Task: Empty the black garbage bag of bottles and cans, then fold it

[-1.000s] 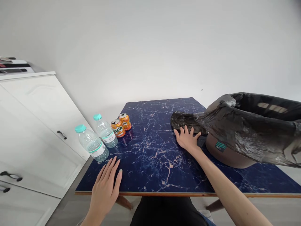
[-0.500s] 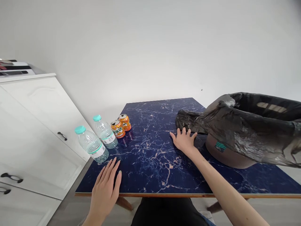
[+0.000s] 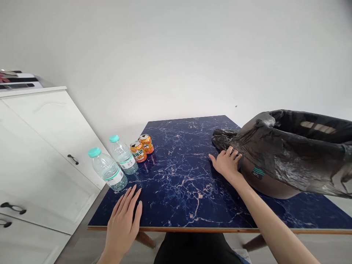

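Observation:
My left hand (image 3: pixel 124 216) lies flat at the table's front left edge with fingers stretched out, holding nothing. Nearest to it are two clear plastic water bottles with turquoise caps, the front bottle (image 3: pixel 110 174) and the rear bottle (image 3: pixel 123 156). Behind them stand two opened orange drink cans, the nearer can (image 3: pixel 138 151) and the farther can (image 3: pixel 146 143). On the right, my open right hand (image 3: pixel 227 165) rests its fingers against the loose edge of a black plastic bag (image 3: pixel 291 154). The bag drapes over a brown trash bin (image 3: pixel 266 183), which looks tilted; its inside is mostly hidden.
Everything stands on a blue marbled table (image 3: pixel 176 190) with a wooden front edge. A white cabinet (image 3: pixel 52 154) with black handles is close on the left, with objects (image 3: pixel 19 80) on top. A pale wall (image 3: pixel 176 62) rises behind the table.
My right hand has moved right, toward the bin, and the loose end of the bag has been pushed in the same direction. My left hand, the bottles and the cans have not moved.

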Tool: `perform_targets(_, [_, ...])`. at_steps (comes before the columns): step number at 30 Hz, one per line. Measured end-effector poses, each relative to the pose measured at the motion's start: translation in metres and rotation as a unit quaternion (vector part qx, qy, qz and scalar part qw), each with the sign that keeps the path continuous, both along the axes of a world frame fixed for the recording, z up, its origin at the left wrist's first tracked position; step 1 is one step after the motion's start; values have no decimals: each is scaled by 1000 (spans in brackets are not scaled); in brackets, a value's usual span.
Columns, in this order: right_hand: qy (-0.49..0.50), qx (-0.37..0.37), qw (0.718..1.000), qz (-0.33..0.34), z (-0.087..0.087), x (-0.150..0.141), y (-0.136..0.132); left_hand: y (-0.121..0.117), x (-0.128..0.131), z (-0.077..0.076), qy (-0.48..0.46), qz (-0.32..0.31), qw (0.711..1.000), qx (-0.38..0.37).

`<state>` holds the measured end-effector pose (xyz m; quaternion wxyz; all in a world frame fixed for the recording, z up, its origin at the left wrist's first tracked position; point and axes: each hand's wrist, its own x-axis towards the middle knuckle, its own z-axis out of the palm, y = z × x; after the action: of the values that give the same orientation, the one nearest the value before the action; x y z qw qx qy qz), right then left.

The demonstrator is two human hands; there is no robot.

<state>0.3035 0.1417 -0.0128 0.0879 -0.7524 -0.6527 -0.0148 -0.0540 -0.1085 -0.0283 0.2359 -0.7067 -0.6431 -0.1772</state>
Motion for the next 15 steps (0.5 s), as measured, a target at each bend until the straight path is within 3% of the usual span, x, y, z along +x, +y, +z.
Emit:
perform_targets(3, [-4, 17, 996, 86, 18, 2, -31, 0, 1, 0, -10, -1, 1000, 0])
perform_targets(6, [57, 73, 970, 223, 54, 8, -76, -1, 1, 0, -14, -1, 1000, -2])
perform_targets(8, [107, 175, 925, 320, 87, 14, -109, -1, 1, 0, -12, -1, 1000, -4])
perform_targets(10, [140, 301, 868, 370, 121, 24, -137, -1, 1, 0, -8, 0, 1000, -5])
perform_targets(12, [139, 395, 836, 354, 149, 38, -156, -1, 1, 0, -6, 1, 1000, -5])
perform_targets(13, [119, 429, 835, 323, 160, 47, -160, -1, 1, 0, -5, 0, 1000, -5])
perform_targets(15, [86, 442, 864, 226, 171, 71, -159, -1, 1, 0, -5, -1, 1000, -3])
